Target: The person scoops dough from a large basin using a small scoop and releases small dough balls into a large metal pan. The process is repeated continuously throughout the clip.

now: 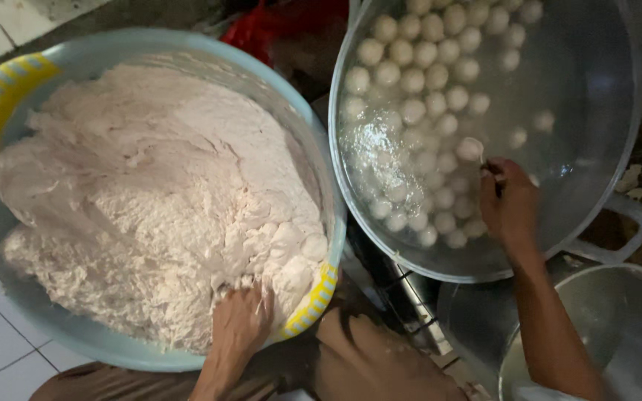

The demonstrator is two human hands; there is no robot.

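The left hand (241, 321) digs clenched into the one mound of pale dough (150, 193) in a blue basin (9, 245). The right hand (510, 204) grips a spoon (475, 152) over a steel pot (596, 89) of water, where several dozen dough balls (425, 89) float. One empty pot (618, 327) sits nearby.

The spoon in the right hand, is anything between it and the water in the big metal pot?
Nothing visible. The right hand holds the spoon directly over the metal pot, just above the floating pale balls. The left hand is in the dough.
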